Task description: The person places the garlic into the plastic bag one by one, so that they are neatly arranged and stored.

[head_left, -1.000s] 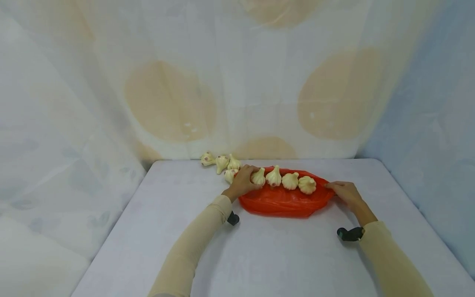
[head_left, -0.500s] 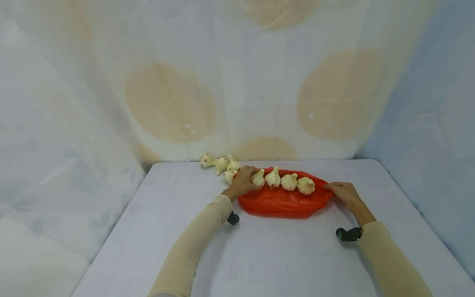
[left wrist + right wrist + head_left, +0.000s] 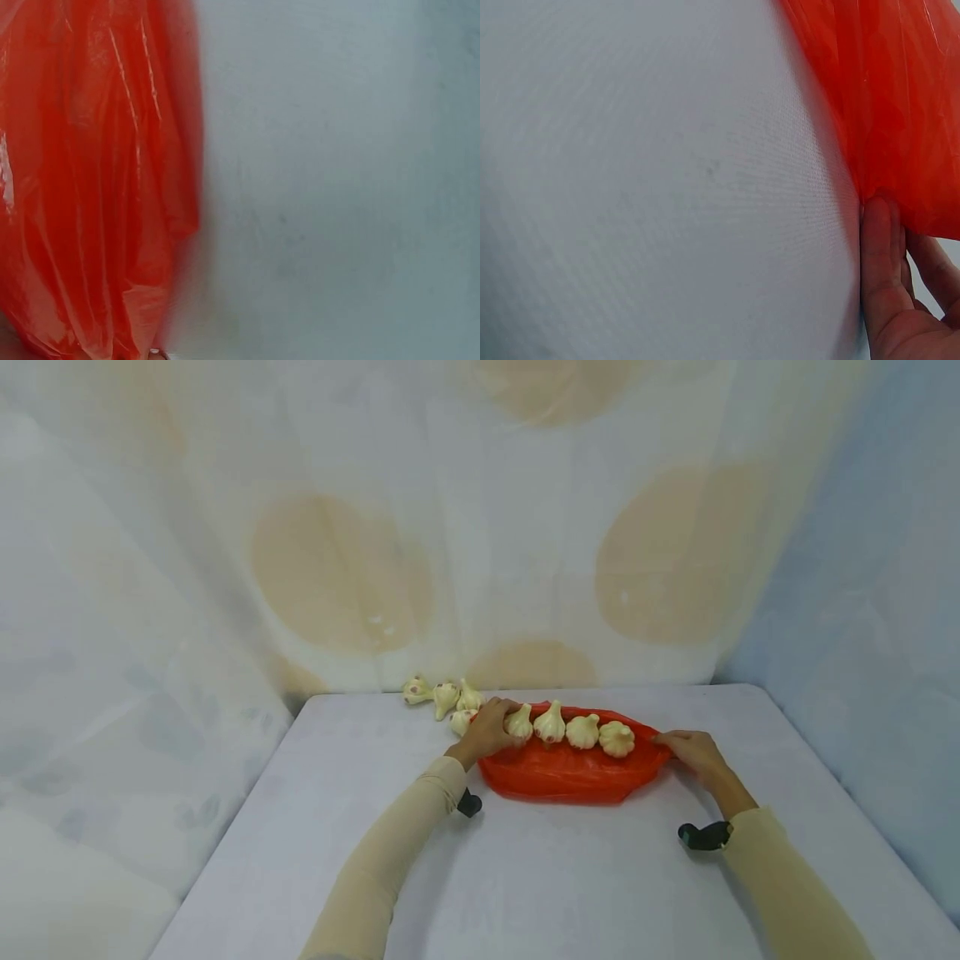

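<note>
A crumpled red plastic bag [image 3: 577, 778] lies across the far half of the table. Along its upper side sits a row of several pale garlic bulbs [image 3: 550, 725]. My left hand [image 3: 484, 733] grips the bag's left end, its thumb and fingers around the leftmost bulb in the row; its exact hold is partly hidden. At the opposite end, my right hand [image 3: 697, 753] pinches the bag's edge between thumb and fingers. The left wrist view shows mostly red plastic, with a fingertip at the bottom. In the right wrist view, fingers [image 3: 885, 255] meet the bag's edge.
More garlic bulbs [image 3: 446, 697] lie in a cluster at the table's back edge, left of the bag; one is partly behind my left hand. The white table [image 3: 555, 877] is bordered by patterned cloth [image 3: 487, 568] at the back and sides.
</note>
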A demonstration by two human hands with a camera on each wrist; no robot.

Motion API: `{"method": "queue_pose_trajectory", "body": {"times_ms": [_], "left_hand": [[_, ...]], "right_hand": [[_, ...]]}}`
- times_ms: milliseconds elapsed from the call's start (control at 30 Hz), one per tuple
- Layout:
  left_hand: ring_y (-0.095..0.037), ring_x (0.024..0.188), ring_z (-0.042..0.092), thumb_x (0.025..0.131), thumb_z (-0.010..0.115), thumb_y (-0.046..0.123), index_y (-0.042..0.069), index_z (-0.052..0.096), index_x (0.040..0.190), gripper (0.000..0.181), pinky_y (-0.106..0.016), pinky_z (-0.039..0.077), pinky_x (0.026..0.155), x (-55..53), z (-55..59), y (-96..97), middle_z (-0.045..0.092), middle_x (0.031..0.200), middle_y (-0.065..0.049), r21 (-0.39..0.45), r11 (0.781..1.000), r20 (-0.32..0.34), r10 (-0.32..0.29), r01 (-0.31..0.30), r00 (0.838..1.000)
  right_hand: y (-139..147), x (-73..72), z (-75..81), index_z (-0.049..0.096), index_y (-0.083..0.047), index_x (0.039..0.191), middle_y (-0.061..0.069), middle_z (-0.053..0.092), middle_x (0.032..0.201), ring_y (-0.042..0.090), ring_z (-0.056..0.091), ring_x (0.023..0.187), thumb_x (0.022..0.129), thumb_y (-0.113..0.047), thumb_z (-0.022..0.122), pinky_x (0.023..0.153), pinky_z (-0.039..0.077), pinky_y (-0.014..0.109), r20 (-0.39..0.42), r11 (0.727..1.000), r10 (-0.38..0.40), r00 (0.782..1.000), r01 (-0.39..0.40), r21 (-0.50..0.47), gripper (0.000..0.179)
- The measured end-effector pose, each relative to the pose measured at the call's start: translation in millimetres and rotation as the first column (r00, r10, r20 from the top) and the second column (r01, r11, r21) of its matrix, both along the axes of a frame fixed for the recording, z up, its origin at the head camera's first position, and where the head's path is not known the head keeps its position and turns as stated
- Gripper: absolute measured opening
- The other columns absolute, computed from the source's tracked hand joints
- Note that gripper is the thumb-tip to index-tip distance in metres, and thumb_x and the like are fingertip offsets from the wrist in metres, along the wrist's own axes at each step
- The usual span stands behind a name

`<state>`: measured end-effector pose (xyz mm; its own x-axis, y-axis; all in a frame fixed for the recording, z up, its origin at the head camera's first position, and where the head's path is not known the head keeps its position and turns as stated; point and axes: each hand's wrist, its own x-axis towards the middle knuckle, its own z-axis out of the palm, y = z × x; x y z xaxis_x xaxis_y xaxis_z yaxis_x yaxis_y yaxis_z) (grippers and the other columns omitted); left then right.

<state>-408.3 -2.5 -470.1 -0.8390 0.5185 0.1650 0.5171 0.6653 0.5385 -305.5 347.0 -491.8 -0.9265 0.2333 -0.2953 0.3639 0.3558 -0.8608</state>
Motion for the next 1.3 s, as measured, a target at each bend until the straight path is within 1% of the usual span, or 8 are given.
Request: {"method": "queue_pose_trajectory", "body": {"times_ms": [67,200,567,767,900,1033,1167,1300], "left_hand": [[-0.013,0.093,0.042,0.065,0.076,0.028,0.016,0.050,0.118,0.060,-0.027,0.040,0.082,1.0,-0.4,0.2,0.046,0.104,0.002,0.007,1.000,0.011,-0.007,0.007,1.000],[-0.018,0.097,0.044,0.067,0.074,0.030,0.013,0.048,0.119,0.061,-0.029,0.041,0.081,1.6,1.1,0.2,0.046,0.108,-0.003,0.018,1.000,-0.015,-0.020,0.020,1.000],[-0.021,0.102,0.045,0.066,0.075,0.031,0.012,0.047,0.119,0.063,-0.029,0.041,0.084,-1.6,17.3,-6.5,0.044,0.114,-0.003,0.007,0.997,-0.102,-0.077,0.078,0.992],[-0.015,0.098,0.047,0.066,0.075,0.030,0.017,0.047,0.119,0.061,-0.025,0.044,0.079,-5.9,27.3,-16.4,0.046,0.112,-0.005,0.025,0.998,-0.140,-0.052,0.056,0.989],[-0.013,0.095,0.046,0.067,0.074,0.028,0.020,0.047,0.117,0.058,-0.023,0.045,0.077,-9.4,32.2,-24.2,0.047,0.108,0.000,0.035,0.999,-0.152,-0.029,0.035,0.988],[-0.018,0.097,0.047,0.068,0.073,0.029,0.019,0.047,0.117,0.057,-0.024,0.044,0.078,-10.6,37.1,-34.6,0.046,0.106,0.003,0.050,0.998,-0.147,-0.017,0.025,0.989],[-0.024,0.101,0.047,0.070,0.071,0.024,0.016,0.046,0.118,0.055,-0.030,0.043,0.082,-11.8,38.1,-47.3,0.047,0.109,-0.004,0.102,0.994,-0.139,-0.015,0.029,0.990],[-0.026,0.100,0.047,0.070,0.071,0.019,0.010,0.047,0.118,0.054,-0.033,0.043,0.083,-13.0,35.8,-59.8,0.048,0.110,-0.011,0.134,0.990,-0.173,-0.013,0.037,0.985]], "right_hand": [[0.7,1.3,-1.3,0.044,0.001,0.124,0.020,0.042,0.125,0.031,0.041,0.108,0.083,-0.042,0.052,0.090,0.037,0.040,0.005,1.000,0.001,1.000,-0.001,0.002,0.060],[1.2,2.2,-3.3,0.044,0.002,0.124,0.021,0.043,0.124,0.031,0.042,0.106,0.083,-0.043,0.052,0.089,0.038,0.041,-0.019,1.000,0.001,1.000,-0.001,0.002,0.061],[2.3,-2.8,-1.8,0.044,0.002,0.124,0.021,0.044,0.124,0.031,0.043,0.106,0.082,-0.045,0.052,0.087,0.040,0.039,-0.030,1.000,0.012,0.999,-0.012,0.012,0.063],[3.2,-3.3,-2.0,0.044,0.001,0.124,0.021,0.042,0.125,0.032,0.041,0.107,0.083,-0.044,0.051,0.090,0.037,0.042,-0.021,1.000,0.009,1.000,-0.008,0.014,0.062],[5.7,-4.7,-2.8,0.044,0.002,0.124,0.021,0.042,0.125,0.032,0.042,0.107,0.083,-0.044,0.051,0.089,0.038,0.042,-0.022,1.000,0.004,1.000,-0.004,0.021,0.062],[8.6,-5.7,-4.9,0.045,0.002,0.123,0.021,0.043,0.124,0.031,0.042,0.105,0.082,-0.045,0.051,0.089,0.038,0.043,-0.032,1.000,0.001,0.999,0.000,0.029,0.063],[10.9,-5.8,-5.7,0.045,0.002,0.124,0.021,0.043,0.124,0.031,0.042,0.105,0.081,-0.046,0.052,0.090,0.037,0.044,-0.037,1.000,-0.006,0.999,0.007,0.024,0.065],[11.7,-5.4,-5.3,0.043,0.002,0.125,0.022,0.042,0.124,0.032,0.042,0.106,0.081,-0.047,0.052,0.091,0.035,0.044,-0.035,1.000,-0.006,0.999,0.007,0.017,0.067]]}}
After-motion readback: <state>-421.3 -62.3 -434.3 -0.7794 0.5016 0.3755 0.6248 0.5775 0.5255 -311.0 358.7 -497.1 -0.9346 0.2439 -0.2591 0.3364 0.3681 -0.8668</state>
